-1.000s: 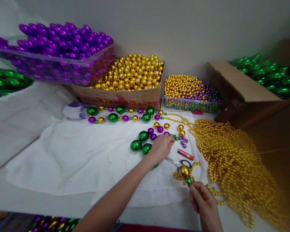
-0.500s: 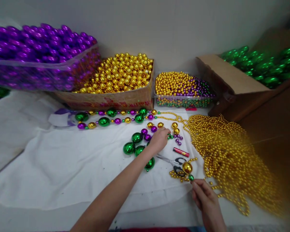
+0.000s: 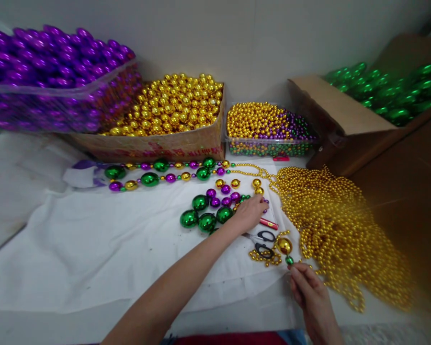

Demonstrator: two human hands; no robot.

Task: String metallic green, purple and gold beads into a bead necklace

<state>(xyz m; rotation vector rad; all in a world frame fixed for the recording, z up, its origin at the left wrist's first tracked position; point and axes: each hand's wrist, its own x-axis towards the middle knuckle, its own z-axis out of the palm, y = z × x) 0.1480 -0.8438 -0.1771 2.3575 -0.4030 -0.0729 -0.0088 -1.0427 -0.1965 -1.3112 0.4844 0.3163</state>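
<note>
My left hand (image 3: 252,212) reaches across the white cloth. Its fingers are pinched at the small purple beads (image 3: 266,205), which they partly hide. My right hand (image 3: 313,292), at lower right, grips a bead string between thumb and fingertips; a small green bead (image 3: 289,260) and a larger gold ball (image 3: 284,246) show above the grip. Around my left hand lie big green balls (image 3: 207,222), purple balls (image 3: 215,202), gold balls (image 3: 256,183) and small green beads (image 3: 244,197). Below it are black-handled scissors (image 3: 265,243) and a red tube (image 3: 269,224).
A finished-looking bead necklace (image 3: 170,178) lies along the back. Gold bead strands (image 3: 330,230) are heaped at right. Behind stand a purple-ball bin (image 3: 57,91), a gold-ball carton (image 3: 158,147), a mixed-bead tub (image 3: 273,140) and a cardboard box (image 3: 345,110) of green balls.
My left hand has moved right and toward me, from the small green beads to the small purple ones. My right hand keeps its grip, shifting slightly right. The view has shifted a little.
</note>
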